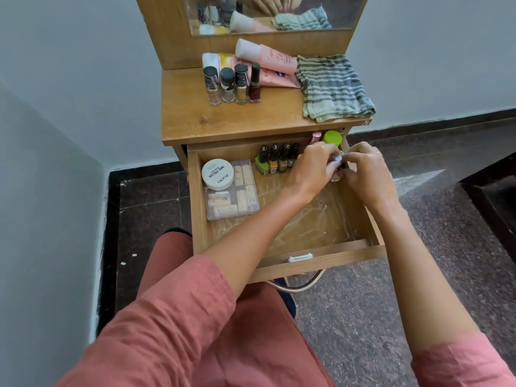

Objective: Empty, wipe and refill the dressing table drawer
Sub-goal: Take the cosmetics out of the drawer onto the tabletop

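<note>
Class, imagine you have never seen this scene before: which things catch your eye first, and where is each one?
The two hands, left and right, meet at the back right of the open drawer, closed together around a small bottle. At the drawer's back left a white round tin rests on a clear box. On the tabletop above, a striped cloth lies at the right and four nail polish bottles stand in a row at the left.

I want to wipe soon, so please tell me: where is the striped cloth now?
In the head view, the striped cloth lies folded on the right side of the dressing table top, beside the pink tubes, above the open drawer.
</note>
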Tool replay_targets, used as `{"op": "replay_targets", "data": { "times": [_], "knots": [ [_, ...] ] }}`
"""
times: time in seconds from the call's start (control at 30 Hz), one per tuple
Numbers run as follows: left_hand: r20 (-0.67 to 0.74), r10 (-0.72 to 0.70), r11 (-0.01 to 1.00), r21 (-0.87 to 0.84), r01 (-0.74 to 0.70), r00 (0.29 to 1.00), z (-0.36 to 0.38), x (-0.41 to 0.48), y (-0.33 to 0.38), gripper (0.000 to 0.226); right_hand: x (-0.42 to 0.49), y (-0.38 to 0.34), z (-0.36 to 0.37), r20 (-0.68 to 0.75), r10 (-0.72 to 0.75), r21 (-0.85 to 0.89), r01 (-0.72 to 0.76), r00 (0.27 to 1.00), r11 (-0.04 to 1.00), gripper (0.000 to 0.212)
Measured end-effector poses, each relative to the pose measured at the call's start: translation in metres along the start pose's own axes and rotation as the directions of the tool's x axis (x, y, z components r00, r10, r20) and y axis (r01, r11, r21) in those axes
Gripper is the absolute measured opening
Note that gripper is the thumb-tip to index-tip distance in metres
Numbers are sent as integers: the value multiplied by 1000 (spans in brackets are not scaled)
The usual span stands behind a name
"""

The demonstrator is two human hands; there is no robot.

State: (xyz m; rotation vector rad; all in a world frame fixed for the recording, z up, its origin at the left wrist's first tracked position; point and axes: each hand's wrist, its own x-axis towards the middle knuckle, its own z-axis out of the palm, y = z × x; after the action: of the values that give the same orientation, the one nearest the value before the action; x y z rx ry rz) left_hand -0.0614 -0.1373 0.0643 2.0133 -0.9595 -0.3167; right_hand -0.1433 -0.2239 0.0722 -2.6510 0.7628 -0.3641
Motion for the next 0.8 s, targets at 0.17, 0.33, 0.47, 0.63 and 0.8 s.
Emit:
{"op": "replay_targets", "data": {
  "times": [0.17, 0.33, 0.47, 0.63, 0.8],
  "knots": [
    [10, 68, 997, 23, -69, 998, -42, 14, 14, 14, 15, -21, -24, -25, -30, 122, 33, 999, 992, 24],
    [-18, 138, 985, 109, -135, 990, -87, 34, 25, 14, 38, -52, -43, -81, -94, 189, 108, 992, 976, 26],
    [-50, 156, 979, 138, -148, 987, -117, 53, 25, 14, 62, -73, -43, -139, -126, 207, 154, 982, 966, 26],
    [-138, 145, 978, 171, -121, 980, -138, 69, 9, 18, 94, -93, -32, -182, -112, 254, 157, 977, 954, 25],
    [-219, 132, 973, 214, -85, 967, -145, 80, -7, 16, 118, -104, -21, -162, -140, 242, 177, 977, 954, 24]
  ]
}}
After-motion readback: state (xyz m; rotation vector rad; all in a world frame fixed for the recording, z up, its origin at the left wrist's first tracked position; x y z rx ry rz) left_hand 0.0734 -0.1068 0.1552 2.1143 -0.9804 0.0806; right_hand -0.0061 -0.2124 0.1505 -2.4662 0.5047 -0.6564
